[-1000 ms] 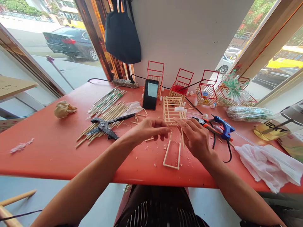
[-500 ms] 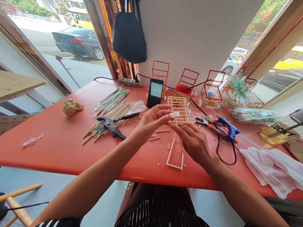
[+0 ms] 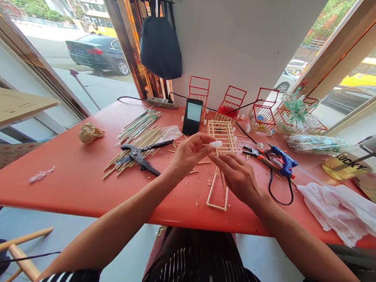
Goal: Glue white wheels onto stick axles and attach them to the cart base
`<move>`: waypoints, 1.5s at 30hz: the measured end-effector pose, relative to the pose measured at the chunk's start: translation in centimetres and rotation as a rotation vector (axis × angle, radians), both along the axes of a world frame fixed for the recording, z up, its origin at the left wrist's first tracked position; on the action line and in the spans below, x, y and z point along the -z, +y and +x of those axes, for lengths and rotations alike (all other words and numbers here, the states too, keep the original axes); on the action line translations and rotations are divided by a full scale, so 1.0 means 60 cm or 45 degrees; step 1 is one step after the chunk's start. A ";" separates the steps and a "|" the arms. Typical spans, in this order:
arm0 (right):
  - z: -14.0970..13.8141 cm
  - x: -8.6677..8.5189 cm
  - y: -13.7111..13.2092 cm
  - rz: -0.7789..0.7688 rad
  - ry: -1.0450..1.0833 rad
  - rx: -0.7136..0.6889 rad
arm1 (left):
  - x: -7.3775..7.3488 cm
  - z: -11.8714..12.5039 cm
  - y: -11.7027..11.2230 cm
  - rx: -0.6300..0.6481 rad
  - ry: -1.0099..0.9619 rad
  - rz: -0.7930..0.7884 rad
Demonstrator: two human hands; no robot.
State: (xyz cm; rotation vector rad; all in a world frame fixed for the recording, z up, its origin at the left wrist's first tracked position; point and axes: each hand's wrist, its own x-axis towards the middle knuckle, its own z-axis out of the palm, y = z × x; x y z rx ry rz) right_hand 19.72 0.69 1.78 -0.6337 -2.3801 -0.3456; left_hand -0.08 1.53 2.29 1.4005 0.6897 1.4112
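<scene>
My left hand (image 3: 188, 152) is raised over the red table (image 3: 73, 184) and pinches a small white plastic piece (image 3: 216, 144) between thumb and fingertips. My right hand (image 3: 236, 174) is closed just right of it, holding a thin wooden stick (image 3: 222, 181) that runs down under the fingers. Below both hands an open rectangular frame of sticks (image 3: 217, 192) lies flat on the table. A stick lattice panel (image 3: 222, 136) lies just beyond the hands.
Black cutters (image 3: 141, 154) rest on a heap of wooden sticks (image 3: 138, 143) at left. A phone (image 3: 192, 116) leans upright. A blue glue gun (image 3: 282, 158) and small pliers (image 3: 253, 151) lie at right. Red-framed stick carts (image 3: 230, 103) line the wall. A pink cloth (image 3: 335, 209) lies at right.
My left hand rose from the table holding the white piece and now meets my right hand, which also lifted with its stick. The camera view shifted slightly left.
</scene>
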 end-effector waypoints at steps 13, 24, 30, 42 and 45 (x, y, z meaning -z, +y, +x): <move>-0.018 0.009 0.000 -1.362 0.865 -0.214 | 0.018 0.006 0.009 0.027 -0.212 -0.193; -0.017 -0.017 -0.007 -1.579 0.652 -0.172 | 0.007 0.007 0.000 -0.056 -0.135 -0.112; -0.015 -0.013 -0.004 -1.517 0.647 -0.198 | 0.000 0.006 -0.006 -0.094 -0.098 -0.014; -0.011 -0.006 0.001 -1.420 0.623 -0.195 | 0.003 0.006 -0.006 -0.045 -0.108 0.060; -0.011 -0.005 0.003 -1.408 0.639 -0.194 | 0.002 0.004 -0.007 -0.072 -0.022 0.167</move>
